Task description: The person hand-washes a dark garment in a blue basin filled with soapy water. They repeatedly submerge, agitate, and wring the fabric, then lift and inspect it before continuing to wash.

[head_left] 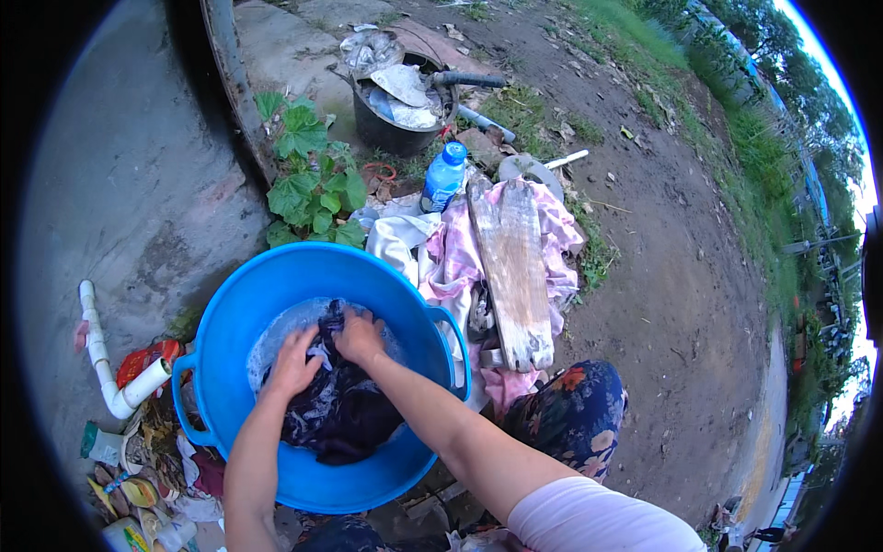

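Head view: left hand (292, 368), right hand (360, 343) on dark cloth (354, 423); fingers (353, 324) half-hidden, can't tell grip.

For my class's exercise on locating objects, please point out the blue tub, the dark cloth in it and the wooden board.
Blue tub (303, 276): head view, on its far inner wall.
Dark cloth (348, 412): head view, on its visible middle.
Wooden board (513, 271): head view, middle of its upper face.

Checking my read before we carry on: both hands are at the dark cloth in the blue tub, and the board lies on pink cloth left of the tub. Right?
Not quite: the board lies on pink cloth right of the tub, as the head view shows. The left hand and right hand are indeed at the dark cloth.
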Available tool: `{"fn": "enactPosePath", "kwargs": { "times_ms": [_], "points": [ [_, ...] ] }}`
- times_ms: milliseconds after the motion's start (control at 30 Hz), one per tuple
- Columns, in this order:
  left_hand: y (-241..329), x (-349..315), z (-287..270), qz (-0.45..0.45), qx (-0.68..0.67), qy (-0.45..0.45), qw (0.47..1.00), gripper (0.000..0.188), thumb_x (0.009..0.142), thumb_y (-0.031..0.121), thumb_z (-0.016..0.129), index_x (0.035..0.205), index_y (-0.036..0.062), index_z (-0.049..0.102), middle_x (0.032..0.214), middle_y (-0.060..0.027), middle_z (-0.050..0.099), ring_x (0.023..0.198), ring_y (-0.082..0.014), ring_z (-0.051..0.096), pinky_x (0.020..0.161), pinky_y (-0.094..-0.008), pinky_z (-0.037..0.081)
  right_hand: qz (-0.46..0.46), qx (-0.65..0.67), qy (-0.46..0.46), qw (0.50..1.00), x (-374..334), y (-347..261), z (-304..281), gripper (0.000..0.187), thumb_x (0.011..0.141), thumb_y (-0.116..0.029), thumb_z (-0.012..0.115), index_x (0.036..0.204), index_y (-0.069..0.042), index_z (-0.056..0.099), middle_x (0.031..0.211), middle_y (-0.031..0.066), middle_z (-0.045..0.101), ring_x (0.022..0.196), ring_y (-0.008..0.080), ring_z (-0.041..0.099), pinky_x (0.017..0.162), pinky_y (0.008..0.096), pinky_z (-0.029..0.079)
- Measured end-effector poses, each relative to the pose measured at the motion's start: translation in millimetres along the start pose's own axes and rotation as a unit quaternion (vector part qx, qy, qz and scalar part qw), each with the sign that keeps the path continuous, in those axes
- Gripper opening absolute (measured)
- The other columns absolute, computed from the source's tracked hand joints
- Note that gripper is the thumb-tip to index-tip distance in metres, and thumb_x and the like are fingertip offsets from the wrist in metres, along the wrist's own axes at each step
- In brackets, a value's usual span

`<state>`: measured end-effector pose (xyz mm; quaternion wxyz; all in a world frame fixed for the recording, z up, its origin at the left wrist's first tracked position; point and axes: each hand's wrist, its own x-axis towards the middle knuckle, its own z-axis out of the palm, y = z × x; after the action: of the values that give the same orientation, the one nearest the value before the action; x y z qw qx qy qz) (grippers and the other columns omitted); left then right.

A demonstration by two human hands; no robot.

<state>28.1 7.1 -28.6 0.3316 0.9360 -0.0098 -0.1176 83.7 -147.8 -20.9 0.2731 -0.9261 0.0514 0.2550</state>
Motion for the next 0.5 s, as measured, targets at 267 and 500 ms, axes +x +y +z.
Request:
{"fn": "enactPosePath", "kwargs": {
  "times_ms": [267, 500],
  "points": [
    [-20, -45, 27, -0.191, -0.096, 0.005, 0.977, 0.053, 0.076, 0.021, 0.065, 0.122, 0.0068, 0.043, 0.110, -0.0293, 0.057, 0.104, -0.0466, 0.053, 0.087, -0.0474, 0.043, -0.035, -0.042, -0.042, 0.998, 12, 23, 28, 0.064, 0.077, -0.030, 0.069, 0.133, -0.019, 0.040, 0.127, 0.0222, 0.048, 0.112, 0.0408, 0.052, 0.090, 0.0479, 0.046],
    [-30, -41, 26, -0.188, -0.110, 0.026, 0.976, 0.059, 0.073, 0.023, 0.065, 0.122, 0.0013, 0.039, 0.109, -0.0306, 0.057, 0.103, -0.0464, 0.054, 0.089, -0.0469, 0.042, -0.097, 0.009, -0.058, 0.994, 7, 21, 28, 0.052, 0.076, -0.031, 0.070, 0.122, -0.014, 0.055, 0.105, 0.0191, 0.063, 0.102, 0.0355, 0.060, 0.085, 0.0463, 0.048]
  ]
}}
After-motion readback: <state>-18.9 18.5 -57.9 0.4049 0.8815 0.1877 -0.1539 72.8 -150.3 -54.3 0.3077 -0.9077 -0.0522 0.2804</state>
